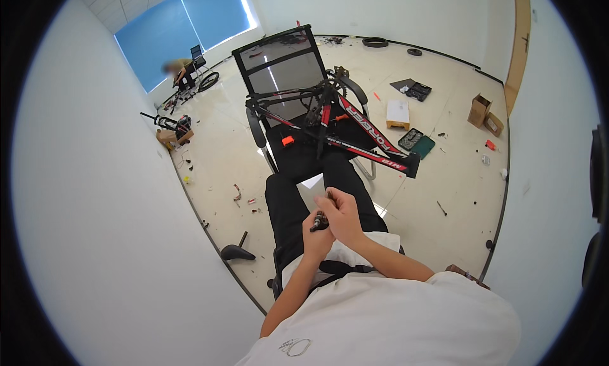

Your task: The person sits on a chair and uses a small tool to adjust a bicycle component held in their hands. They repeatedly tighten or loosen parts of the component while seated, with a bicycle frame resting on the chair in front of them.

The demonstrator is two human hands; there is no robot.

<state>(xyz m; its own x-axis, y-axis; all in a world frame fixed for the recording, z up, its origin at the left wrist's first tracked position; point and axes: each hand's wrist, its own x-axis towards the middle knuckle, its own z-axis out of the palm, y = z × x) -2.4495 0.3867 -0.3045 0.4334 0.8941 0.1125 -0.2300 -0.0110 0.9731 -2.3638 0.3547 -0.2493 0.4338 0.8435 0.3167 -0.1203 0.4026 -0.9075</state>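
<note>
I'm gripping a dark metal part [320, 222] in my left hand [318, 244]; my right hand [343, 218] is resting curled against it, its grip hidden from me

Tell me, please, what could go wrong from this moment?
1. The left hand holds a dark part, with the right hand over it; if it slips, it might drop to the floor.
2. The frame lies across the chair with one end jutting past its side; a bump could tip it off.
3. The saddle lies loose on the floor, so someone might trip.
</note>
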